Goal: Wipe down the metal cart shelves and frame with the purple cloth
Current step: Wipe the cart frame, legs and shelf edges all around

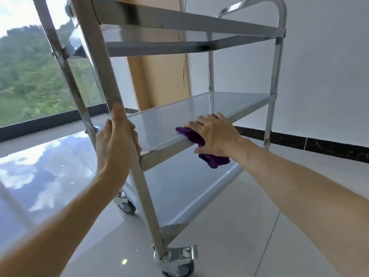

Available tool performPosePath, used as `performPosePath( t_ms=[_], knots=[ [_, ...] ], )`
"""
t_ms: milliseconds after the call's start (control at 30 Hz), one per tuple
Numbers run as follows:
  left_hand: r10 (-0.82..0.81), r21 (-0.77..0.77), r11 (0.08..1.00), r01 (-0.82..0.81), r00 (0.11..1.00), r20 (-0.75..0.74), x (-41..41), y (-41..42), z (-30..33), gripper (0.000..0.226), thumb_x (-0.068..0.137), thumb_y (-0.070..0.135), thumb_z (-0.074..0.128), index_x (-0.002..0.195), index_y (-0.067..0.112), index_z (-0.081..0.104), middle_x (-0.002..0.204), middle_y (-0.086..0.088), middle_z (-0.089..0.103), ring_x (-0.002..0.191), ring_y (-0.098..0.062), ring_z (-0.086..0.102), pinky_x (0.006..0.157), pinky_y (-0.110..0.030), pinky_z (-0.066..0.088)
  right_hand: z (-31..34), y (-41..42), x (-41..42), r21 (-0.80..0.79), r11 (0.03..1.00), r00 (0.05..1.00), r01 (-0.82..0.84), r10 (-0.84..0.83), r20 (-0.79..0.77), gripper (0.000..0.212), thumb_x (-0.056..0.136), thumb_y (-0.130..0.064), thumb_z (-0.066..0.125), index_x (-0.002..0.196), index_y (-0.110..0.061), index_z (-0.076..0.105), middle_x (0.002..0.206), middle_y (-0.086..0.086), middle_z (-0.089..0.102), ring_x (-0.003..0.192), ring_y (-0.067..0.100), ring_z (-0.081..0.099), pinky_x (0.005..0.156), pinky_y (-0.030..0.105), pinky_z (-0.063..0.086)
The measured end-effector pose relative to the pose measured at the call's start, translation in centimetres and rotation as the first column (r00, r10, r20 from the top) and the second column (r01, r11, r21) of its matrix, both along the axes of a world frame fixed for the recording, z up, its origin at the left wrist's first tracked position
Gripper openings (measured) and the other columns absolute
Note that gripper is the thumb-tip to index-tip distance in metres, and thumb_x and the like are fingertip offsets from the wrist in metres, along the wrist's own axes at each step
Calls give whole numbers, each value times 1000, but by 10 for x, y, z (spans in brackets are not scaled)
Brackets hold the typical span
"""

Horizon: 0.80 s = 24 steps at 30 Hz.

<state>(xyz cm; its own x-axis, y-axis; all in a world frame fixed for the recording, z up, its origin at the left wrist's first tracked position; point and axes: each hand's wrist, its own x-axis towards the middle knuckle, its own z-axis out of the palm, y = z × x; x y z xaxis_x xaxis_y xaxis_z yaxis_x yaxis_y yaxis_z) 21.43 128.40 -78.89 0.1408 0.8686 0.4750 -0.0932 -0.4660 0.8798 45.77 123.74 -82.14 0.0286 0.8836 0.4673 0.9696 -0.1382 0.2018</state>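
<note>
At the near edge of the middle shelf (pixel 179 116) of a three-tier metal cart (pixel 278 62), the right hand (pixel 214 134) lies flat, fingers spread, pressing a purple cloth (pixel 211 158) against the steel. The cloth is draped over that front lip, part on the shelf surface, part hanging below the rim. The left hand (pixel 115 142) is wrapped around the near-left upright post (pixel 99 62), just above the shelf's near-left corner, steadying the cart. The cart stands on caster wheels (pixel 179 264) on a glossy tiled floor (pixel 229 236), beside a large window (pixel 26 72).

To do this stroke well, it seems wise to keep the palm flat and pressure even, sweep along the lip toward each corner, and hold the post firmly, since the wheels could roll.
</note>
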Motion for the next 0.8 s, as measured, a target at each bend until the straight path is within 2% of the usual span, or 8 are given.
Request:
performPosePath(
  t_ms=[67,167,367,533,800],
  knots=[
    [31,-8,999,-31,999,21,-5,5,0,60,92,68,35,68,16,52,54,-3,53,50,-23,50,45,-30,47,-6,9,-8,76,997,995,23,-30,91,60,82,-51,63,134,-28,43,122,2,60,109,30,59,101,45,39],
    [67,17,998,-67,997,45,-7,9,-2,62,88,72,35,69,15,52,51,-1,52,46,-21,49,45,-32,46,-10,15,-16,129,991,985,26,-47,164,51,86,-42,63,129,-18,50,112,10,63,95,36,62,91,48,46],
    [170,55,983,-177,979,117,2,12,-7,68,82,80,35,59,17,51,46,0,52,38,-18,47,40,-30,41,-10,10,-25,141,989,961,38,-75,267,46,84,-33,68,123,-15,54,107,11,65,84,36,62,78,45,51],
    [142,69,986,-153,980,139,4,12,-6,67,84,78,36,57,18,51,44,-1,50,36,-19,46,37,-27,41,-7,-2,-29,148,987,956,67,-106,275,45,81,-28,71,121,-16,56,104,8,65,81,34,61,72,41,51],
    [40,56,997,-49,987,156,5,15,-5,71,85,78,37,61,13,49,45,-8,45,37,-26,41,37,-32,38,-2,-22,-29,118,988,951,98,-128,280,47,86,-28,65,128,-17,46,116,8,60,92,36,58,75,42,47]
  ],
)
